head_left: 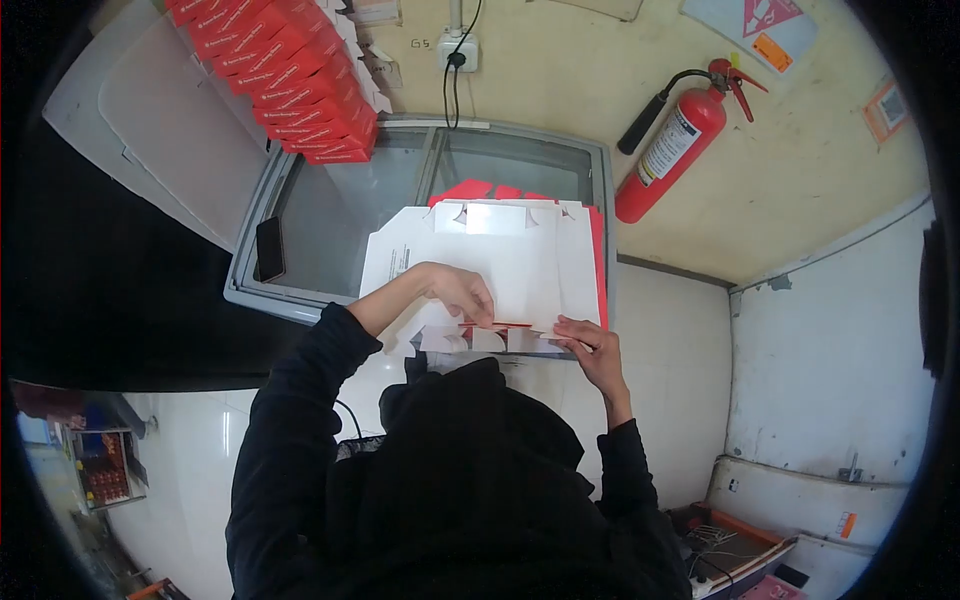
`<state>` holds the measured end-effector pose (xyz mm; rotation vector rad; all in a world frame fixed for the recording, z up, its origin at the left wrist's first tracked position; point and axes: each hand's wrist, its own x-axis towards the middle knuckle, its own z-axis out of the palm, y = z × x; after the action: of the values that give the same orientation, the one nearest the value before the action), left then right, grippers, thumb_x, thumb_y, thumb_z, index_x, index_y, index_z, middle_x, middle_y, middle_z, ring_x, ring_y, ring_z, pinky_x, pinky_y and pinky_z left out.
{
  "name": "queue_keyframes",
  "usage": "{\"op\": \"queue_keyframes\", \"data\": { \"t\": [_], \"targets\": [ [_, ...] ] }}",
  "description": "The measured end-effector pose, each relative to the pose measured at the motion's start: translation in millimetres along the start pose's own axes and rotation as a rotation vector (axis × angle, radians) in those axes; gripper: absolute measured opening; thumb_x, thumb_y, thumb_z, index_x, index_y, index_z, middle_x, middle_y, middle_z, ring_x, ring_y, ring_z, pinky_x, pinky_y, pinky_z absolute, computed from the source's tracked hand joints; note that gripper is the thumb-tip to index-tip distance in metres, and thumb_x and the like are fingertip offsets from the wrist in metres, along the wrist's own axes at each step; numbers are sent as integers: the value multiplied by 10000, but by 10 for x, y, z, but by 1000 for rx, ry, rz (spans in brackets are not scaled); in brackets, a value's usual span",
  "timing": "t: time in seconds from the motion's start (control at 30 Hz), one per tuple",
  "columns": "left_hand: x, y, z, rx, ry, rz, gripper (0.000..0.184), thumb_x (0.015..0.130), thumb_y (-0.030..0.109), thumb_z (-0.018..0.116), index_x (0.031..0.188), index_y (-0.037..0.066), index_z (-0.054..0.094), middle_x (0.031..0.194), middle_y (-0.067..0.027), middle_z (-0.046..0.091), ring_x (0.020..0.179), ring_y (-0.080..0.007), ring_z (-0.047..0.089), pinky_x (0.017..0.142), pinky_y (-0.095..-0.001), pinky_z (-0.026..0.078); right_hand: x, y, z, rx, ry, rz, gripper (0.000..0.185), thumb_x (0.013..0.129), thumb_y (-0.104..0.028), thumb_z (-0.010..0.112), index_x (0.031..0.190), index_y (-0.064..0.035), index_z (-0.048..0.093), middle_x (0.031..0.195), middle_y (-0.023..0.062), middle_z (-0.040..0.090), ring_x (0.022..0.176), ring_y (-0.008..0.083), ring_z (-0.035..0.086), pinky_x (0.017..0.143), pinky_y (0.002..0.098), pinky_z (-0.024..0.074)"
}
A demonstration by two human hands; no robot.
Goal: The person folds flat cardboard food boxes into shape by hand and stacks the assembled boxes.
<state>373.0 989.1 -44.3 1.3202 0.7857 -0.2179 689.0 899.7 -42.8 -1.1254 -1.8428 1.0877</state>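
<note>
A flat cardboard box blank [505, 265], white on its upper face, lies on a stack of blanks whose red edges [602, 270] show at the right and back. Along its front edge, a narrow flap stands partly folded, with a thin red line along its top. My left hand [460, 292] bends down over this flap, fingers closed on it near the middle. At the front right corner, my right hand [592, 350] pinches the blank's edge between thumb and fingers. Cut-out tabs [488, 341] hang at the front edge between and below the hands.
The blanks rest on a glass-topped chest freezer [520, 150]. A phone [270, 250] lies on its left side. Red folded boxes [300, 90] are piled at the back left. A fire extinguisher [672, 145] hangs at the right wall, near a plugged-in socket [458, 52].
</note>
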Motion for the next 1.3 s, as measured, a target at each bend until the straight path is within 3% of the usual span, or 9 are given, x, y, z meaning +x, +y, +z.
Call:
{"op": "queue_keyframes", "data": {
  "t": [0.13, 0.37, 0.47, 0.67, 0.73, 0.9, 1.1, 1.2, 1.3],
  "targets": [
    [-26, -95, 16, -94, 106, -22, 212, 894, 308, 717, 959, 107, 719, 807, 82, 616, 739, -46, 499, 643, -252, 418, -29, 49, -6, 107, -6, 78, 238, 817, -26, 737, 1053, -50, 739, 1087, 137, 717, 1159, 263, 636, 918, 332, 523],
    [-231, 23, 805, 933, 1009, 656, 72, 882, 139, 636, 910, 75, 619, 831, -135, 610, 722, -328, 606, 652, -374, 512, -90, 73, -55, 577, -12, 73, 465, 788, -83, 773, 1225, -4, 636, 1268, 159, 621, 1275, 269, 540, 1039, 376, 447],
    [-302, 28, 860, 799, 1182, 817, 84, 902, 125, 631, 916, 41, 632, 826, -125, 619, 721, -291, 627, 652, -344, 511, -42, 23, -103, 566, -1, 4, 433, 806, -35, 742, 1224, -5, 634, 1250, 147, 622, 1276, 271, 535, 1055, 382, 432],
    [-388, 237, 691, 15, 1047, 517, 193, 937, 152, 653, 993, -28, 693, 841, -115, 699, 728, -132, 619, 694, -283, 496, 407, -227, 192, -17, 409, -183, 318, 796, -13, 747, 1105, -84, 718, 985, 88, 652, 1009, 219, 610, 868, 334, 486],
    [-400, 275, 654, 74, 1049, 499, 200, 940, 159, 653, 1000, -25, 699, 854, -120, 706, 746, -124, 614, 718, -285, 494, 594, -665, 359, -149, 516, -107, 244, 785, -30, 762, 1020, -92, 743, 871, 71, 624, 876, 205, 599, 776, 325, 481],
    [-396, 287, 579, 143, 1021, 521, 210, 949, 168, 645, 1038, -14, 700, 892, -134, 714, 791, -118, 610, 755, -295, 492, 730, -796, 539, -449, 270, -415, 167, 762, -31, 743, 911, -105, 735, 815, 55, 583, 819, 251, 561, 773, 384, 456],
    [-676, 436, 575, 53, 788, 368, 213, 928, 156, 657, 1064, -6, 682, 895, -131, 708, 820, -181, 642, 793, -327, 489, 856, -810, 323, -553, -111, -288, 117, 856, -97, 676, 963, -127, 712, 900, 90, 673, 915, 270, 639, 819, 443, 453],
    [-974, 199, 719, 433, 1123, 552, 197, 883, 167, 665, 1028, 40, 703, 862, -171, 695, 865, -302, 663, 807, -401, 504, 916, -887, 248, -488, -23, -220, 120, 880, -118, 656, 995, -109, 691, 880, 107, 678, 872, 261, 651, 791, 413, 471],
    [-1199, 30, 730, 580, 1286, 435, 219, 826, 168, 692, 1010, 50, 700, 817, -176, 687, 888, -359, 657, 828, -446, 502, 1003, -928, 281, -226, 49, -254, 134, 874, -70, 654, 1003, -76, 689, 870, 101, 662, 773, 264, 628, 746, 376, 474]
  ]
}}
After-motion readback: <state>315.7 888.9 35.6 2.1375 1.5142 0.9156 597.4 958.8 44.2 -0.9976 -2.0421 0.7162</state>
